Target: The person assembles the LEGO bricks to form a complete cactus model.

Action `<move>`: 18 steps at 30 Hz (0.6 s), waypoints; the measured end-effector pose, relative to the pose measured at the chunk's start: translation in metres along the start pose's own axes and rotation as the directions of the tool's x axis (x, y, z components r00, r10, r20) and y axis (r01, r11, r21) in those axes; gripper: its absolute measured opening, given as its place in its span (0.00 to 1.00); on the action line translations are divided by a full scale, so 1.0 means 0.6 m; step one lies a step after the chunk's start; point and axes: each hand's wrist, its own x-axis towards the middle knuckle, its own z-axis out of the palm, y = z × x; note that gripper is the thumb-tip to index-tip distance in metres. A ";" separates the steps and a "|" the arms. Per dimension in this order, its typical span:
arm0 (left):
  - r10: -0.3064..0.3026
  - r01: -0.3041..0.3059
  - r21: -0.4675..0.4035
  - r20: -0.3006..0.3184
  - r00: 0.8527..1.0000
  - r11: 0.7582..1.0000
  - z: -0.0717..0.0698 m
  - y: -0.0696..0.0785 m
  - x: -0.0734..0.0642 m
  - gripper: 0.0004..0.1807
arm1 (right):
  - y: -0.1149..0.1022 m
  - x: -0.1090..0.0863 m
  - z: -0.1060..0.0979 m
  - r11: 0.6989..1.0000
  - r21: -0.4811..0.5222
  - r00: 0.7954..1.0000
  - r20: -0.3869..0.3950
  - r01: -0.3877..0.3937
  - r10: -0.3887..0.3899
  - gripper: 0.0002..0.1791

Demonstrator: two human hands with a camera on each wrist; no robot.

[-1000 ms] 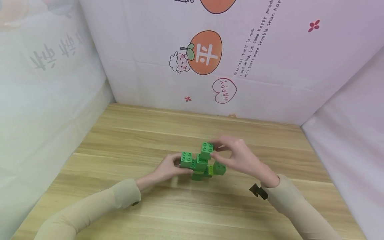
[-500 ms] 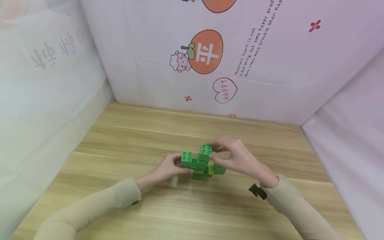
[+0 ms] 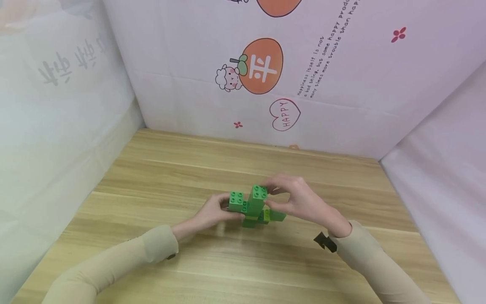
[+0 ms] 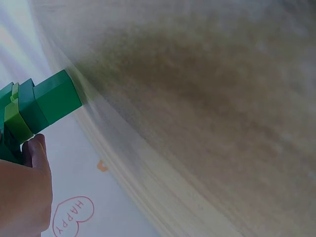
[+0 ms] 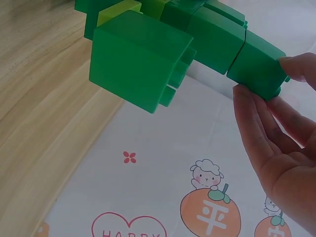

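Note:
Green toy building bricks form a branching model [image 3: 255, 211] with lighter yellow-green bricks in its middle, standing over the wooden table. My left hand [image 3: 209, 214] grips its left side, thumb in front, beside a raised studded brick [image 3: 236, 201]. At the top, my right hand [image 3: 298, 197] pinches a bright green brick [image 3: 260, 193] between thumb and fingers. In the right wrist view, this brick [image 5: 257, 64] lines up on the brick below with a thin seam between them. Another green brick [image 5: 136, 57] juts out nearer that camera. The left wrist view shows the model's dark green end [image 4: 57, 97].
The wood-grain table [image 3: 182, 266] reaches to a white printed back sheet [image 3: 182, 101] with oranges and lettering. White sheets also hang at the left [image 3: 64, 139] and right [image 3: 444, 169]. A dark strap piece [image 3: 325, 242] sticks out by the right cuff.
My right hand has lowered the top brick slightly leftward, from a tilted position onto the brick beneath, and the two now line up. The left hand has stayed in place.

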 end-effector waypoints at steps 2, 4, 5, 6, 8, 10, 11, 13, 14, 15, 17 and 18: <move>0.004 -0.004 -0.001 0.004 1.000 1.000 0.000 0.000 0.000 0.29 | 0.001 0.000 0.001 1.000 -0.001 1.000 -0.001 0.002 -0.002 0.19; 0.005 -0.005 -0.001 0.006 1.000 1.000 0.000 0.000 0.000 0.29 | 0.001 0.001 0.001 1.000 -0.002 1.000 -0.001 0.002 -0.002 0.19; 0.004 -0.004 0.000 0.004 1.000 1.000 0.000 -0.001 0.000 0.29 | 0.001 0.002 0.001 1.000 -0.002 1.000 0.000 0.001 -0.001 0.19; 0.004 -0.004 0.001 0.002 1.000 1.000 0.000 -0.001 0.000 0.29 | 0.001 0.002 0.001 1.000 -0.003 1.000 0.003 0.002 -0.002 0.19; 0.001 -0.001 0.002 -0.003 1.000 1.000 0.001 -0.001 0.000 0.29 | 0.000 0.004 0.001 1.000 -0.001 1.000 0.010 0.003 -0.003 0.18; -0.003 0.003 0.004 -0.008 1.000 1.000 0.001 0.000 0.000 0.29 | 0.000 0.006 0.001 1.000 -0.004 1.000 0.016 0.005 -0.005 0.18; -0.004 0.004 0.005 -0.011 1.000 1.000 0.001 0.000 0.000 0.29 | 0.000 0.007 0.001 1.000 -0.006 1.000 0.020 0.006 -0.006 0.18; -0.007 0.007 0.007 -0.013 1.000 1.000 0.002 0.000 0.000 0.29 | -0.002 0.009 0.000 1.000 -0.013 1.000 0.026 0.006 -0.005 0.17; -0.008 0.008 0.007 -0.014 1.000 1.000 0.002 0.001 0.000 0.29 | -0.002 0.010 -0.001 1.000 -0.019 1.000 0.028 0.006 -0.006 0.17; -0.010 0.010 0.007 -0.015 1.000 1.000 0.002 0.001 0.000 0.29 | -0.002 0.011 -0.001 1.000 -0.026 1.000 0.030 0.006 -0.006 0.17; -0.012 0.012 0.006 -0.016 1.000 1.000 0.002 0.001 0.000 0.29 | -0.002 0.012 -0.001 0.999 -0.034 0.999 0.034 0.006 -0.005 0.17; -0.012 0.013 0.005 -0.015 1.000 1.000 0.002 0.001 0.000 0.29 | -0.003 0.012 -0.001 0.999 -0.036 0.999 0.036 0.005 -0.003 0.17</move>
